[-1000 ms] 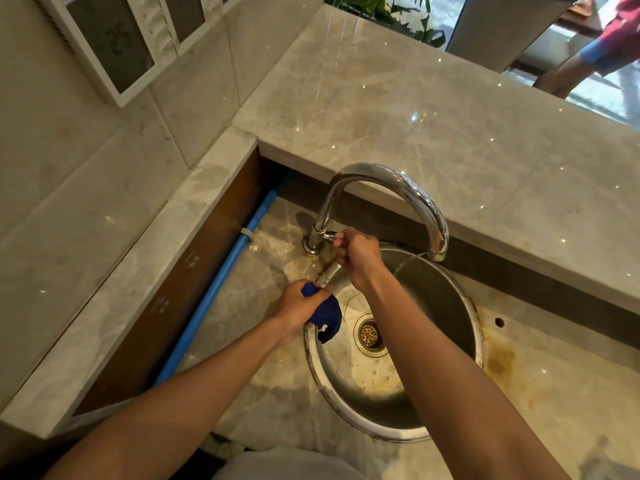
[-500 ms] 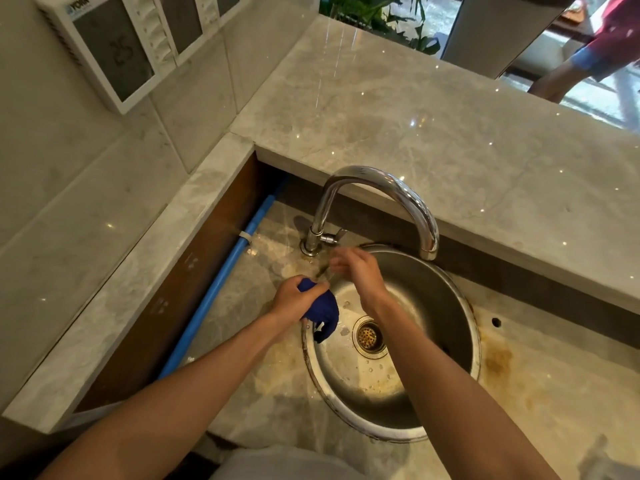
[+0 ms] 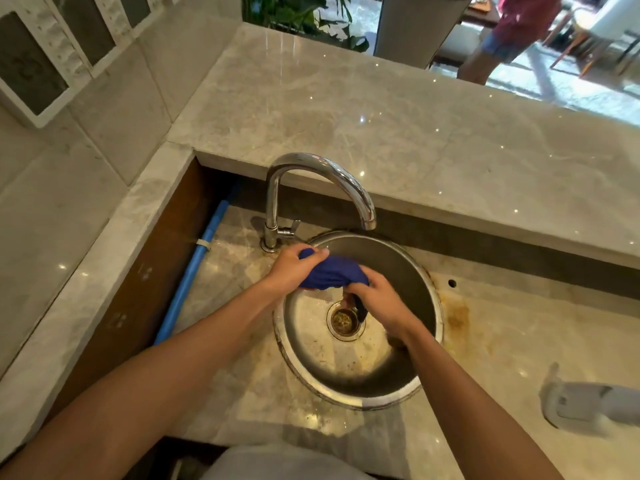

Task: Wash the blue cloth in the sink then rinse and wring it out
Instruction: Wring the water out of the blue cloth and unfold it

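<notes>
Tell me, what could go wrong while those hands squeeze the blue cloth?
Both the left hand and right hand grip the blue cloth over the left edge of the sink, so wrung water may drip onto the counter. A loose end hangs near the open drain and might catch there.
</notes>
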